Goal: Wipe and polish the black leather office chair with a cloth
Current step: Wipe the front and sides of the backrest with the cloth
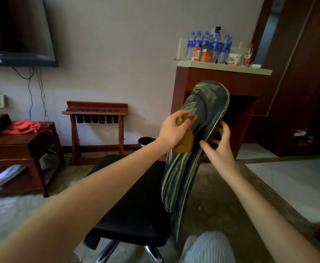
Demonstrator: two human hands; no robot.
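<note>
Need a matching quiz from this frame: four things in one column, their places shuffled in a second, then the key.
Things
1. yellow cloth
2. water bottles
3. red fabric
4. right hand

Places
A. on the wooden table at the left
B. holding the edge of the chair back
C. held in the left hand, against the chair back
D. on the counter by the wall

Pairs: 1-C, 2-D, 3-A, 4-B
</note>
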